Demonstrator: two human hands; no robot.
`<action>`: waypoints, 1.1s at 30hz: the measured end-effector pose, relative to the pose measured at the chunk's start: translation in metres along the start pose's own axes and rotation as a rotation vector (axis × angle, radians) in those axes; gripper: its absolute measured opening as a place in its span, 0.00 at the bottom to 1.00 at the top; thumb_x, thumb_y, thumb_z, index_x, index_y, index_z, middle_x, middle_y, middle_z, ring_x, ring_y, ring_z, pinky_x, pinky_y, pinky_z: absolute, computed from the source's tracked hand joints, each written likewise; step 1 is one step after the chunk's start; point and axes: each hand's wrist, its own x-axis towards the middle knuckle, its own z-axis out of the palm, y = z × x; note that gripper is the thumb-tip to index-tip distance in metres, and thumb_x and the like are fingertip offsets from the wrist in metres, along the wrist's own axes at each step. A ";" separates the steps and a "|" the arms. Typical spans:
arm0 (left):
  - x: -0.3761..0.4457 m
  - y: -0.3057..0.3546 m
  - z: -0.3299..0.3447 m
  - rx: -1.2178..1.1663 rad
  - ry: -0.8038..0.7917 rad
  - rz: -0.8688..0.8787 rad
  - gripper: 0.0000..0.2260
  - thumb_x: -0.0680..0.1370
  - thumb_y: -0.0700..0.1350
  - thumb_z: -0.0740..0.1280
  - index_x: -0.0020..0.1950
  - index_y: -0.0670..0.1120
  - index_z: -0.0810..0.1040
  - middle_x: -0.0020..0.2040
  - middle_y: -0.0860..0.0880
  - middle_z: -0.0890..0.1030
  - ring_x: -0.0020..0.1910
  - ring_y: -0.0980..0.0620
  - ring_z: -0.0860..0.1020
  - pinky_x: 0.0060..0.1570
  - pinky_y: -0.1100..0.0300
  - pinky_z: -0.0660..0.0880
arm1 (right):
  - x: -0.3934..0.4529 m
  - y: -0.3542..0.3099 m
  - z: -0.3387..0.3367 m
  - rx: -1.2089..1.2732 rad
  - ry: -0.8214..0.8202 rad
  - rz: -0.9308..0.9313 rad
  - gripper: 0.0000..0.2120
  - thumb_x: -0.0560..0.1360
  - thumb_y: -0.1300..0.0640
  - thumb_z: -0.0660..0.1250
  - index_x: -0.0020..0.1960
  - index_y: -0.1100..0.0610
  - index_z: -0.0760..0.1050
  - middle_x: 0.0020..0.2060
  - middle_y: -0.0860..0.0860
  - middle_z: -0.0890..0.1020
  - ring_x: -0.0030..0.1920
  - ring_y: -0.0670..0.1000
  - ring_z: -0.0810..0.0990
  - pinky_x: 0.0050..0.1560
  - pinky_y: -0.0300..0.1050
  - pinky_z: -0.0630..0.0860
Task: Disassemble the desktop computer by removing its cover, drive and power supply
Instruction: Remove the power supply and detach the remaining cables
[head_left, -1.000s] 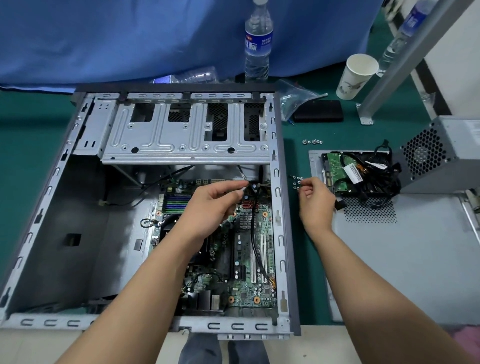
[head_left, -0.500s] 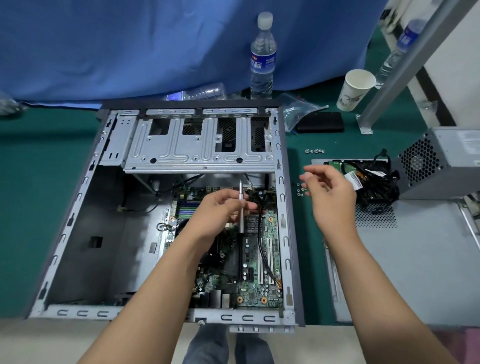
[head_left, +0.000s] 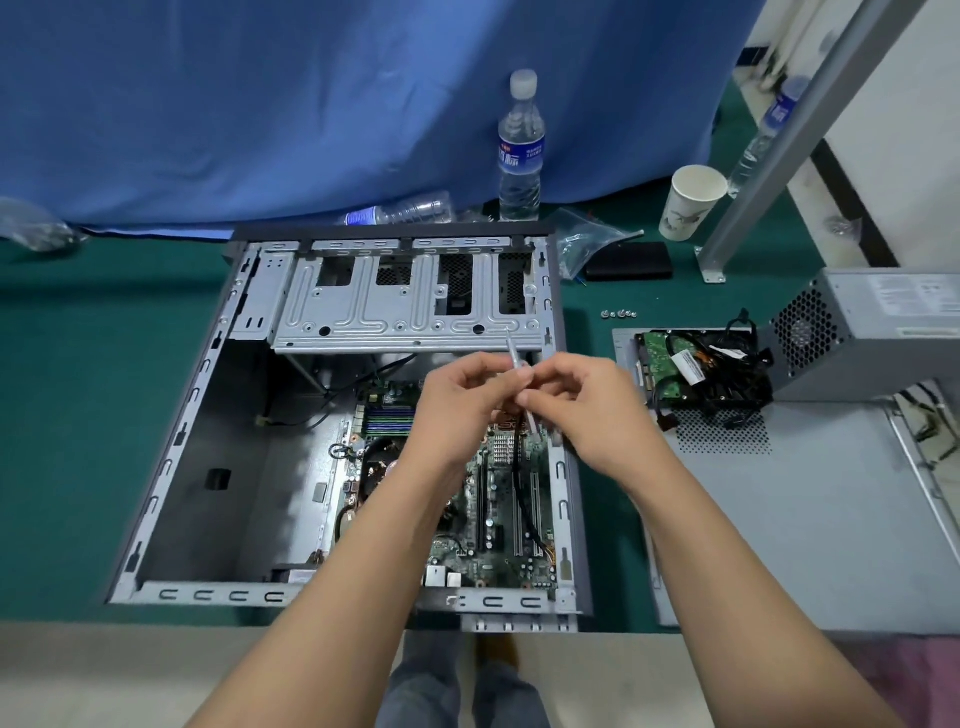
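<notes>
The open computer case (head_left: 176, 457) lies flat on the green table, its motherboard (head_left: 493, 519) exposed and its metal drive cage (head_left: 405, 312) at the far side. Above the motherboard my left hand (head_left: 457, 410) and my right hand (head_left: 587, 410) meet, and both pinch a thin silver screwdriver (head_left: 514, 353) that slants between the fingers. To the right, the removed cover panel (head_left: 810, 519) lies flat. On it rest the hard drive (head_left: 670, 364), a bundle of black cables and the grey power supply (head_left: 862, 338).
A few loose screws (head_left: 618, 314) lie on the table beside the case. At the back stand a water bottle (head_left: 521, 150), a paper cup (head_left: 691, 200), a plastic bag (head_left: 582, 244) and a black box (head_left: 628, 261). A metal post (head_left: 769, 156) rises at the right.
My right hand has moved left from beside the case to join my left hand on the screwdriver. The left hand lifted the tool up from the motherboard.
</notes>
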 end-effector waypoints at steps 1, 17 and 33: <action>-0.003 0.000 0.003 0.013 -0.003 0.023 0.02 0.75 0.41 0.71 0.45 0.44 0.83 0.36 0.51 0.82 0.30 0.61 0.76 0.32 0.69 0.71 | -0.001 0.001 -0.003 -0.006 0.009 -0.002 0.02 0.72 0.60 0.72 0.44 0.55 0.80 0.34 0.52 0.81 0.30 0.43 0.73 0.34 0.38 0.71; -0.022 -0.042 0.024 0.246 -0.236 -0.026 0.11 0.78 0.50 0.66 0.60 0.56 0.79 0.51 0.61 0.83 0.49 0.63 0.79 0.46 0.75 0.71 | -0.022 0.158 -0.047 -0.242 0.284 0.564 0.02 0.72 0.65 0.68 0.42 0.59 0.77 0.40 0.56 0.80 0.36 0.56 0.78 0.45 0.51 0.80; -0.022 -0.046 0.023 0.289 -0.210 -0.062 0.16 0.78 0.54 0.66 0.64 0.53 0.76 0.57 0.58 0.81 0.56 0.60 0.78 0.61 0.61 0.72 | -0.024 0.114 -0.040 -0.227 0.338 0.256 0.09 0.77 0.62 0.64 0.56 0.60 0.79 0.48 0.56 0.82 0.47 0.52 0.79 0.49 0.40 0.74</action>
